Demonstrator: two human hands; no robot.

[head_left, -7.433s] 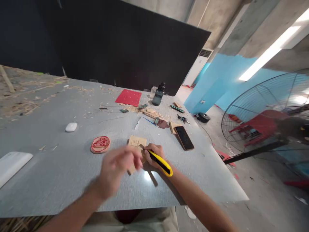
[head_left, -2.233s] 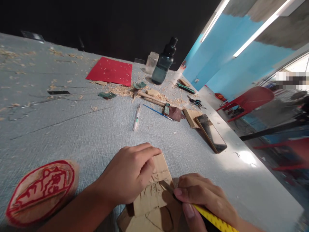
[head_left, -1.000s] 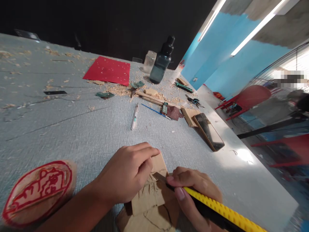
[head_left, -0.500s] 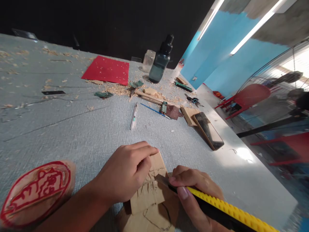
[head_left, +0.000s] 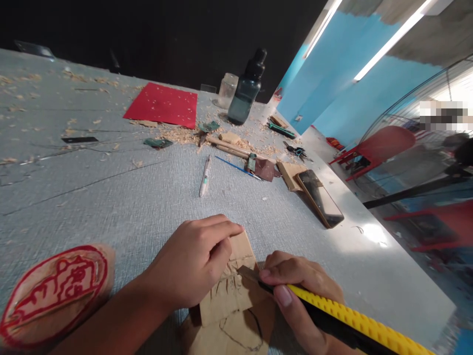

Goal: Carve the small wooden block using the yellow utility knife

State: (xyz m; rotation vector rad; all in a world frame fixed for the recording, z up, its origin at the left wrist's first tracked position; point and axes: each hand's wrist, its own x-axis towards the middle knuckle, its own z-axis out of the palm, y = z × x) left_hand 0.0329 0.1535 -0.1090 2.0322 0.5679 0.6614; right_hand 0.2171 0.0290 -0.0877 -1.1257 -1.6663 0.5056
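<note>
Slantwise, yellow knife (head_left: 332,315), blade (head_left: 249,274) toward upper left, on wooden block (head_left: 229,308)

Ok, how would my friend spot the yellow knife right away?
On the grey table, find the pale wooden block under the left hand. The right hand holds the knife, its blade at the block. Its bumpy handle is bright yellow and black, unlike anything nearby.

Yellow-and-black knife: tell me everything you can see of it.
The knife has a black body, a bumpy yellow strip and a flat, greyish, metal-looking blade, extended. It slants from the lower right, where the picture's edge cuts it off, up to the left. The right hand grips it near the front; the blade's tip appears to touch the wooden piece.
</note>
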